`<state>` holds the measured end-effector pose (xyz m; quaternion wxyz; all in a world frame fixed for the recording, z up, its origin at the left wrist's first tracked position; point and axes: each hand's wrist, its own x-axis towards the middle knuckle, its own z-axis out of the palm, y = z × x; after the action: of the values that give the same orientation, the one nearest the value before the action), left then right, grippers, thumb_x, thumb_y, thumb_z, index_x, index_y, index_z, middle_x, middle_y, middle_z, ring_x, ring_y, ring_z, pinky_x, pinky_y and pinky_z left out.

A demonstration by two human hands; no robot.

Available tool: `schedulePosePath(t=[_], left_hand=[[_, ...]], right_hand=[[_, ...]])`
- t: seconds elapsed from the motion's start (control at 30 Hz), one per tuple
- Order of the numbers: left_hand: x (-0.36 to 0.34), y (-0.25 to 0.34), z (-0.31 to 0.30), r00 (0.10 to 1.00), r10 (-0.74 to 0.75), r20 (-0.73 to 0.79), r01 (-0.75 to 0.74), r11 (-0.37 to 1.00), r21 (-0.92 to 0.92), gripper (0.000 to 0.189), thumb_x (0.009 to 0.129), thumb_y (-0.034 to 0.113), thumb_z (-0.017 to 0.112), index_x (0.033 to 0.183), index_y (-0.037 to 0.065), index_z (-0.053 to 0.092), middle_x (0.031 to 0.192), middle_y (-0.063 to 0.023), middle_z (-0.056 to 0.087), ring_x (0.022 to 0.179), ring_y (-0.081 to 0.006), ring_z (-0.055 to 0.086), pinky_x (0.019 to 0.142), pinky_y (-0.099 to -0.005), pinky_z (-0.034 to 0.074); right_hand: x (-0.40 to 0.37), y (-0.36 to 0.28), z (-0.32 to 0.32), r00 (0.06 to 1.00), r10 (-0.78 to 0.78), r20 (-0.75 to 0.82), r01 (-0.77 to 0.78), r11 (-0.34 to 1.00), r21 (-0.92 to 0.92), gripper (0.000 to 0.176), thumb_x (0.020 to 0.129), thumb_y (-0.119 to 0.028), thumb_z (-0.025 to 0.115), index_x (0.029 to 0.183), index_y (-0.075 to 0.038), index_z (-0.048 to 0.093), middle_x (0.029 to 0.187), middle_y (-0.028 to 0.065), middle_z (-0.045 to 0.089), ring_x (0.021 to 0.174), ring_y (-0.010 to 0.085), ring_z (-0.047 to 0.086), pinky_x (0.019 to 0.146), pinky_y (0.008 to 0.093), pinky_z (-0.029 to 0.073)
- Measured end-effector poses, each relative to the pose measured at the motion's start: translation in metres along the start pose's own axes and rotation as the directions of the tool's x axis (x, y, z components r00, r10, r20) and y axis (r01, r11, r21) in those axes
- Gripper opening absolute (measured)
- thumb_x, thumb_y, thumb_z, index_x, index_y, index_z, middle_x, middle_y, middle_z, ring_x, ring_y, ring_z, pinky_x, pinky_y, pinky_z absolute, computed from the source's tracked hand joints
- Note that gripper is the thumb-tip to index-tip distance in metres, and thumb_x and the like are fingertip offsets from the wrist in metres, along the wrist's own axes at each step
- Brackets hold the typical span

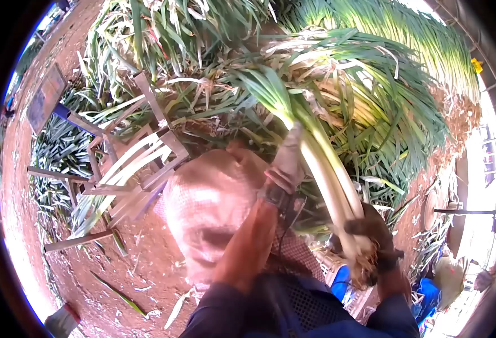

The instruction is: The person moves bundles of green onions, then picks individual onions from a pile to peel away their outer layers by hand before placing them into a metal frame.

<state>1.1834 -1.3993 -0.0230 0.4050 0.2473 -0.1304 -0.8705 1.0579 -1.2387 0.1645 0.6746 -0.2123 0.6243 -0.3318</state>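
Note:
A few long leeks lie slantwise in front of me, green tops toward the upper left and roots at the lower right. Gloved in dark cloth, my right hand is wrapped round their white root ends. My left hand, in a pale glove, is at the leeks' upper stalks; its fingers are blurred and partly hidden, so its grip is unclear. Beyond them lies a big pile of leeks. More pale stalks rest across a wooden frame on the left.
Loose leaves are heaped at the top, with dark green cut leaves behind the frame. Upright leeks stand in rows at the upper right. A pinkish cloth covers my lap. Blue items sit at the lower right.

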Motion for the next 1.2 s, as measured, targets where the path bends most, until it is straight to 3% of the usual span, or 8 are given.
schedulePosePath(t=[0.17, 0.3, 0.5, 0.63, 0.77, 1.07, 1.13, 1.2], left_hand=[[0.024, 0.03, -0.013, 0.9, 0.214, 0.38, 0.029, 0.839, -0.543, 0.072, 0.104, 0.063, 0.036, 0.148, 0.007, 0.046, 0.134, -0.0158, 0.059, 0.119, -0.028, 0.06, 0.105, -0.0377, 0.052], [0.059, 0.055, -0.018, 0.888, 0.33, -0.319, -0.335, 0.941, 0.041, 0.055, 0.101, 0.05, 0.051, 0.131, 0.007, 0.063, 0.121, -0.0114, 0.069, 0.108, -0.0296, 0.064, 0.102, -0.0427, 0.049], [0.129, 0.196, -0.133, 0.828, 0.55, 0.108, -0.506, 0.65, 0.567, 0.038, 0.105, 0.029, 0.051, 0.134, 0.006, 0.058, 0.094, -0.0055, 0.062, 0.074, -0.0149, 0.063, 0.064, -0.0257, 0.058], [0.076, 0.281, -0.041, 0.79, 0.411, -0.456, 0.007, 0.737, 0.676, 0.07, 0.094, 0.029, 0.072, 0.149, 0.001, 0.041, 0.133, -0.0165, 0.06, 0.118, -0.03, 0.058, 0.103, -0.0385, 0.047], [0.059, 0.224, -0.064, 0.725, 0.687, -0.05, -0.372, 0.451, 0.812, 0.062, 0.094, 0.039, 0.072, 0.139, 0.001, 0.052, 0.144, -0.0234, 0.052, 0.134, -0.0343, 0.05, 0.112, -0.05, 0.04], [-0.136, -0.065, -0.027, 0.854, 0.228, 0.468, -0.416, 0.84, 0.348, 0.073, 0.1, 0.066, 0.044, 0.146, 0.008, 0.047, 0.128, -0.0143, 0.062, 0.116, -0.037, 0.06, 0.112, -0.0485, 0.043], [-0.157, -0.007, 0.058, 0.907, -0.421, -0.028, 0.42, 0.895, 0.153, 0.072, 0.099, 0.062, 0.052, 0.144, 0.006, 0.046, 0.128, -0.0149, 0.063, 0.118, -0.0401, 0.06, 0.116, -0.0506, 0.04], [-0.113, -0.042, 0.042, 0.909, -0.358, 0.214, 0.409, 0.865, -0.291, 0.069, 0.097, 0.059, 0.06, 0.14, 0.006, 0.05, 0.13, -0.0169, 0.062, 0.118, -0.0384, 0.061, 0.111, -0.0521, 0.044]], right_hand=[[-0.053, 0.027, -0.026, 0.996, 0.085, 0.032, -0.082, 0.992, -0.096, 0.08, 0.066, -0.021, 0.084, 0.132, 0.012, 0.051, 0.105, 0.0198, 0.071, 0.088, 0.0262, 0.073, 0.08, 0.0374, 0.062], [-0.096, 0.044, -0.038, 0.993, 0.122, -0.007, -0.122, 0.987, -0.108, 0.075, 0.062, -0.017, 0.086, 0.126, 0.011, 0.058, 0.102, 0.0186, 0.074, 0.09, 0.0273, 0.073, 0.081, 0.0381, 0.061], [-0.126, 0.09, -0.07, 0.979, 0.196, 0.047, -0.197, 0.98, 0.022, 0.076, 0.061, -0.012, 0.086, 0.128, 0.011, 0.056, 0.102, 0.019, 0.073, 0.091, 0.028, 0.074, 0.081, 0.0406, 0.061], [-0.113, 0.079, -0.053, 0.965, 0.255, 0.059, -0.261, 0.945, 0.197, 0.074, 0.066, -0.014, 0.079, 0.129, 0.013, 0.053, 0.101, 0.0205, 0.072, 0.089, 0.0291, 0.074, 0.077, 0.0414, 0.062], [-0.075, 0.097, -0.06, 0.994, 0.111, -0.019, -0.108, 0.989, 0.098, 0.07, 0.066, -0.018, 0.08, 0.124, 0.013, 0.056, 0.094, 0.0213, 0.07, 0.074, 0.0299, 0.072, 0.064, 0.0402, 0.062], [-0.072, 0.054, -0.037, 0.976, 0.184, -0.113, -0.172, 0.979, 0.107, 0.082, 0.068, -0.024, 0.081, 0.135, 0.012, 0.051, 0.107, 0.017, 0.068, 0.092, 0.0243, 0.069, 0.087, 0.0354, 0.058], [-0.078, 0.051, -0.037, 0.98, 0.181, -0.08, -0.183, 0.983, -0.016, 0.083, 0.066, -0.026, 0.081, 0.135, 0.011, 0.052, 0.107, 0.0152, 0.068, 0.092, 0.0222, 0.068, 0.082, 0.032, 0.056], [-0.084, 0.049, -0.035, 0.989, 0.126, -0.078, -0.133, 0.986, -0.097, 0.083, 0.063, -0.021, 0.08, 0.134, 0.012, 0.052, 0.104, 0.0155, 0.069, 0.09, 0.0233, 0.069, 0.082, 0.0321, 0.057]])
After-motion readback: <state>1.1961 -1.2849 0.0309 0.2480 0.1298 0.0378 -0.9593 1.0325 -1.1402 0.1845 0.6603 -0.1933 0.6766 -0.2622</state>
